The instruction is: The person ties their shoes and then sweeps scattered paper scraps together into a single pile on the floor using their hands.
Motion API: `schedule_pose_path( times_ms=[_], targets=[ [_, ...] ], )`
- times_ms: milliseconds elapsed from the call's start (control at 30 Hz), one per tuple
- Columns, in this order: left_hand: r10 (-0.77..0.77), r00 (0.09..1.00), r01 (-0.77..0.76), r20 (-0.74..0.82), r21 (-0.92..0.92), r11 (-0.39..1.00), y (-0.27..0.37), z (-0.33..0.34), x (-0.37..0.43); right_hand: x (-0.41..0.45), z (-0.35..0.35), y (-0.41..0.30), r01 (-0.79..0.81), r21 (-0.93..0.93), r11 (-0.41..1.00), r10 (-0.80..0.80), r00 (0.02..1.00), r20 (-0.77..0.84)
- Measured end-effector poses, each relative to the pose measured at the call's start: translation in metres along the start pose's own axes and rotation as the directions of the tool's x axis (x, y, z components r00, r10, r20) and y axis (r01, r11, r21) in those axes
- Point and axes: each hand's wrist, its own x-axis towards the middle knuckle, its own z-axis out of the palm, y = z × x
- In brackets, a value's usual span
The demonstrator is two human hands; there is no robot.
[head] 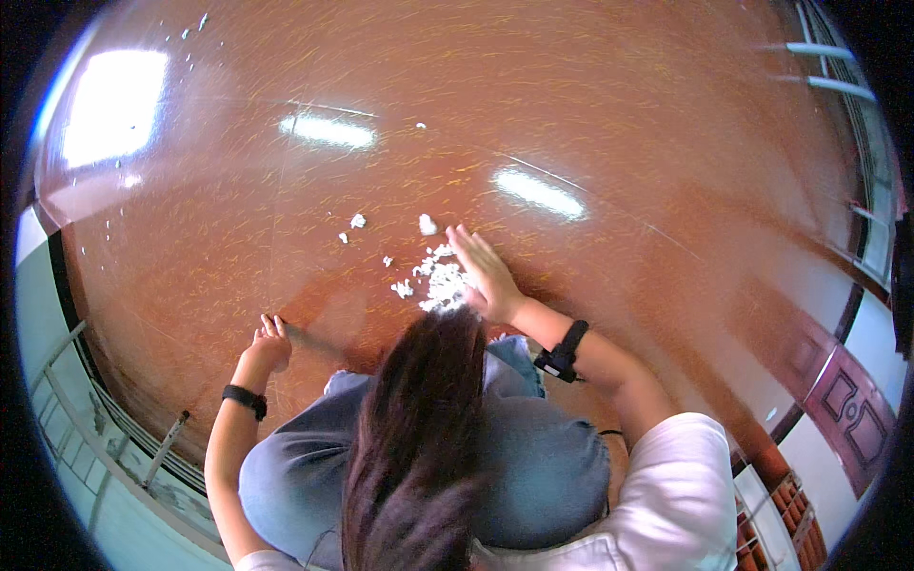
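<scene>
A pile of white crumbled pieces (pixel 444 284) lies on the glossy reddish-brown floor (pixel 400 171), partly hidden by long dark hair hanging down in front of my knees. Against the right edge of this pile rests the side of my right hand (pixel 488 275), fingers extended, gripping nothing. Off to the left, my left hand (pixel 271 345) is just above or on the floor with no object seen in it, its fingers partly bent. Several loose white bits, among them a larger lump (pixel 428 225), lie around the pile. Both wrists or forearms wear black bands.
More white fragments (pixel 186 33) are scattered at the far left. A metal rail frame (pixel 164 448) stands at lower left, and a carved panel door (pixel 853 414) is at the right. Lights and a window reflect in the floor. My bent knees in jeans are close to the pile.
</scene>
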Motion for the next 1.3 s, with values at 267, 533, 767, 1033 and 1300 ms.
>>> schedule_pose_path(
  times_ms=[267, 533, 767, 1033, 1300],
  targets=[
    [-0.129, 0.632, -0.461, -0.764, -0.504, 0.73, -0.011, -0.051, -0.046, 0.015, -0.065, -0.001, -0.081, 0.048, 0.996, 0.089, 0.972, -0.218],
    [-0.26, 0.159, -0.782, -0.953, -0.282, 0.556, 0.085, -0.141, 0.017, 0.131, -0.078, 0.044, 0.027, -0.285, 0.958, -0.08, 0.981, -0.175],
    [0.156, 0.096, -0.973, -0.983, -0.06, 0.222, 0.174, -0.155, -0.016, 0.186, -0.042, 0.039, 0.03, -0.512, 0.858, -0.043, 0.999, -0.013],
    [-0.238, -0.004, -0.855, -0.971, -0.12, 0.504, 0.116, -0.12, 0.008, 0.081, 0.007, 0.012, 0.383, -0.113, 0.917, -0.312, 0.864, 0.395],
    [-0.269, 0.08, -0.744, -0.96, -0.237, 0.625, 0.137, -0.114, 0.02, 0.01, -0.044, -0.004, -0.023, -0.083, 0.996, 0.006, 0.979, -0.202]
  ],
)
